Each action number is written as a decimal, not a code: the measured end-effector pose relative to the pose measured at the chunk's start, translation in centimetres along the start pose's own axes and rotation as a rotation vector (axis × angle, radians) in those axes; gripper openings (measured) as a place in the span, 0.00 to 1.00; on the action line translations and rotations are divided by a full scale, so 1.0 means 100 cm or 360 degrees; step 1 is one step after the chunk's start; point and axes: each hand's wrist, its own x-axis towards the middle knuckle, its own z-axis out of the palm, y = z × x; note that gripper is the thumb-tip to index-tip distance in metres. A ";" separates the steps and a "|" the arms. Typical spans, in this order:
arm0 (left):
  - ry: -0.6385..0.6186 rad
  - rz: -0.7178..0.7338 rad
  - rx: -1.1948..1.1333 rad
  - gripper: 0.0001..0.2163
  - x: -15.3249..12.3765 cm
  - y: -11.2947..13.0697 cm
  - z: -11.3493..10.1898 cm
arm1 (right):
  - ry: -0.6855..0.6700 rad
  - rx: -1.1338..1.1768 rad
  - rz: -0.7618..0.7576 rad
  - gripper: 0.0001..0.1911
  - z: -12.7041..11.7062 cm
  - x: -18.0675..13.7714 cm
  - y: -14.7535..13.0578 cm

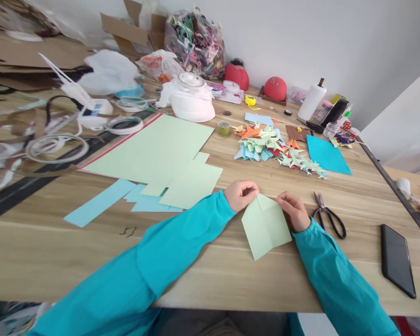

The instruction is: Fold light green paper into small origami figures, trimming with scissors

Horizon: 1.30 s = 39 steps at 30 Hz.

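A pale green paper sheet (266,226) lies on the wooden table (203,270) in front of me, its top corners folded in to a point. My left hand (240,193) pinches the folded left corner near the point. My right hand (294,210) is curled and presses on the right folded edge. Both arms wear teal sleeves.
Black scissors (329,215) lie just right of my right hand, with a black phone (397,259) further right. Large green sheets (154,151) and light blue strips (98,203) lie to the left. A pile of folded paper figures (273,147) and a blue sheet (327,154) sit behind.
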 end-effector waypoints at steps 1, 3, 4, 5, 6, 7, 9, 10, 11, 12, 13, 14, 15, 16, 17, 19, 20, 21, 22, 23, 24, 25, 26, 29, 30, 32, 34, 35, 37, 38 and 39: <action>-0.0021 -0.0007 -0.0012 0.10 0.000 -0.001 0.002 | -0.0038 -0.0090 -0.0002 0.14 0.001 0.000 -0.002; -0.0064 -0.0015 -0.0034 0.09 0.000 -0.004 0.005 | -0.0121 -0.0234 0.0016 0.17 0.002 0.000 -0.004; -0.0089 -0.0021 -0.0043 0.09 0.000 -0.006 0.006 | -0.0149 -0.0275 0.0037 0.17 0.002 0.000 -0.004; -0.0117 -0.0032 -0.0051 0.09 0.001 -0.008 0.006 | -0.0161 -0.0294 0.0061 0.18 0.001 0.000 -0.005; -0.0158 -0.0048 -0.0062 0.09 0.002 -0.011 0.006 | -0.0165 -0.0301 0.0088 0.18 0.000 0.000 -0.005; -0.0209 -0.0065 -0.0078 0.09 0.003 -0.013 0.005 | -0.0164 -0.0299 0.0109 0.19 -0.001 0.000 -0.005; -0.0329 -0.0105 -0.0124 0.08 0.003 -0.016 0.002 | -0.0172 -0.0299 0.0127 0.19 -0.002 0.001 -0.005; -0.0387 -0.0122 -0.0147 0.08 0.003 -0.017 0.001 | -0.0183 -0.0304 0.0126 0.19 -0.003 0.001 -0.005; -0.0432 -0.0134 -0.0167 0.07 0.003 -0.016 0.000 | -0.0197 -0.0310 0.0125 0.19 -0.003 0.001 -0.005; -0.0461 -0.0140 -0.0183 0.07 0.002 -0.016 -0.001 | -0.0213 -0.0315 0.0124 0.19 -0.003 0.001 -0.005; -0.0479 -0.0140 -0.0193 0.07 0.001 -0.015 -0.002 | -0.0228 -0.0318 0.0127 0.18 -0.003 0.001 -0.005; -0.0494 -0.0133 -0.0197 0.07 0.000 -0.014 -0.003 | -0.0244 -0.0318 0.0137 0.18 -0.003 0.001 -0.006; -0.0505 -0.0116 -0.0192 0.07 -0.001 -0.013 -0.004 | -0.0258 -0.0316 0.0151 0.18 -0.003 0.001 -0.006; -0.0518 -0.0087 -0.0177 0.06 -0.002 -0.012 -0.005 | -0.0272 -0.0316 0.0166 0.18 -0.003 0.001 -0.006; -0.0536 -0.0052 -0.0156 0.06 -0.003 -0.012 -0.005 | -0.0286 -0.0317 0.0179 0.18 -0.003 0.000 -0.006; -0.0583 0.0021 -0.0113 0.06 -0.003 -0.012 -0.006 | -0.0313 -0.0329 0.0187 0.17 -0.003 0.000 -0.006; -0.0606 0.0048 -0.0104 0.06 -0.003 -0.013 -0.007 | -0.0323 -0.0339 0.0179 0.17 -0.003 0.000 -0.006; -0.0626 0.0062 -0.0105 0.06 -0.002 -0.014 -0.007 | -0.0331 -0.0351 0.0163 0.16 -0.003 0.000 -0.005; -0.0647 0.0065 -0.0113 0.06 -0.002 -0.015 -0.007 | -0.0338 -0.0362 0.0145 0.16 -0.003 0.000 -0.005; -0.0665 0.0059 -0.0123 0.06 -0.002 -0.015 -0.008 | -0.0343 -0.0370 0.0125 0.16 -0.004 0.000 -0.005; -0.0681 0.0047 -0.0136 0.06 -0.002 -0.016 -0.008 | -0.0348 -0.0375 0.0108 0.16 -0.004 0.000 -0.004; -0.0692 0.0032 -0.0151 0.06 -0.002 -0.016 -0.009 | -0.0353 -0.0374 0.0096 0.15 -0.004 0.000 -0.004; -0.0698 0.0012 -0.0169 0.06 -0.002 -0.016 -0.009 | -0.0357 -0.0367 0.0090 0.15 -0.004 0.000 -0.004; -0.0701 -0.0044 -0.0223 0.06 -0.003 -0.017 -0.010 | -0.0367 -0.0330 0.0106 0.15 -0.004 0.000 -0.004; -0.0701 -0.0055 -0.0237 0.06 -0.003 -0.017 -0.011 | -0.0369 -0.0322 0.0117 0.15 -0.004 0.000 -0.005; -0.0701 -0.0067 -0.0262 0.06 -0.003 -0.018 -0.011 | -0.0364 -0.0323 0.0129 0.15 -0.004 0.000 -0.005; -0.0692 -0.0083 -0.0288 0.06 -0.003 -0.019 -0.012 | -0.0357 -0.0329 0.0126 0.15 -0.004 0.000 -0.006; -0.0686 -0.0093 -0.0301 0.06 -0.003 -0.020 -0.012 | -0.0354 -0.0327 0.0124 0.15 -0.004 0.000 -0.006; -0.0683 -0.0107 -0.0324 0.06 -0.002 -0.020 -0.012 | -0.0353 -0.0316 0.0126 0.14 -0.004 0.000 -0.005; -0.0685 -0.0113 -0.0334 0.06 -0.002 -0.020 -0.013 | -0.0352 -0.0310 0.0128 0.14 -0.004 0.000 -0.005; -0.0690 -0.0119 -0.0344 0.06 -0.002 -0.020 -0.013 | -0.0351 -0.0302 0.0130 0.14 -0.004 0.000 -0.005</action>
